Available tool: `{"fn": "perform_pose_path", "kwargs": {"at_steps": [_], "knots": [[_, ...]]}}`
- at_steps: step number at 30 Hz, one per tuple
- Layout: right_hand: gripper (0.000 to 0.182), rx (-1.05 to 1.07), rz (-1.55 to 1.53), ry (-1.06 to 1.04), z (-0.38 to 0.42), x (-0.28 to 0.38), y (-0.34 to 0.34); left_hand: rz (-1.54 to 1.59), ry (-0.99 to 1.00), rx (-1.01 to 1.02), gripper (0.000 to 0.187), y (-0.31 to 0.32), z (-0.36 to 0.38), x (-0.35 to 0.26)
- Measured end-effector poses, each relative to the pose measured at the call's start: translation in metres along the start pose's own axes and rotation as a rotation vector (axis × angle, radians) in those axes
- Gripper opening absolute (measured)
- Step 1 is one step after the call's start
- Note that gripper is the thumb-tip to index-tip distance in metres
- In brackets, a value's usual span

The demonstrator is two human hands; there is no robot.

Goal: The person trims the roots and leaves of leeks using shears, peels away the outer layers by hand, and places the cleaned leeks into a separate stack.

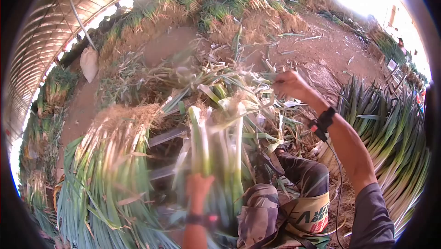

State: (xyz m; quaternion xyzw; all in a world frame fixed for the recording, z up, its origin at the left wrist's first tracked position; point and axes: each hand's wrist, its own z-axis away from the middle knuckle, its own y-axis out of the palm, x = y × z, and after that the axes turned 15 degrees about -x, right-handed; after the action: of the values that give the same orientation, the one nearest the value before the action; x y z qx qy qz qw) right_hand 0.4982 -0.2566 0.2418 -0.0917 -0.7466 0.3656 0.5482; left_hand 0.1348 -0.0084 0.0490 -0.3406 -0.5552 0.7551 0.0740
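Observation:
My left hand [200, 189], smeared by motion, is closed round the green part of a leek [199, 134], which stands upright with its white end away from me. More pale leek stalks [232, 148] stand just to its right, partly blurred. My right hand [290, 85] is raised to the far right of them, its fingers curled together; what they pinch, if anything, is hidden. Under and beyond the stalks spreads a heap of loose, stripped leaves [183, 80]. To the left lies a large pile of untrimmed leeks [108, 171], roots facing away.
Leeks with dark green tops [386, 143] are stacked at the right. Bundled leeks [220, 8] line the back. A white sack [89, 64] hangs from a pole at the left. My camouflage-clad knees [262, 203] are close in front, and a cable [339, 180] runs down from my right wrist.

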Motion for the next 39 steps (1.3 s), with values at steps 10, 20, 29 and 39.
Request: {"fn": "perform_pose_path", "kwargs": {"at_steps": [10,20,29,39], "knots": [[0.051,-0.342,-1.113,-0.216,-0.054,0.222,0.031,0.009,-0.014,0.008,0.066,-0.001,0.000,-0.002],[0.030,0.326,0.332,-0.158,0.020,0.013,0.164,-0.008,-0.017,-0.103,0.063,0.021,-0.005,0.012],[0.040,0.427,-0.123,0.147,0.146,-0.037,0.219,0.385,0.020,0.137,0.044,-0.055,0.005,0.009],[0.025,0.176,0.092,-0.741,0.176,-0.086,0.292,0.363,-0.051,0.201,0.044,-0.034,0.005,0.041]]}}
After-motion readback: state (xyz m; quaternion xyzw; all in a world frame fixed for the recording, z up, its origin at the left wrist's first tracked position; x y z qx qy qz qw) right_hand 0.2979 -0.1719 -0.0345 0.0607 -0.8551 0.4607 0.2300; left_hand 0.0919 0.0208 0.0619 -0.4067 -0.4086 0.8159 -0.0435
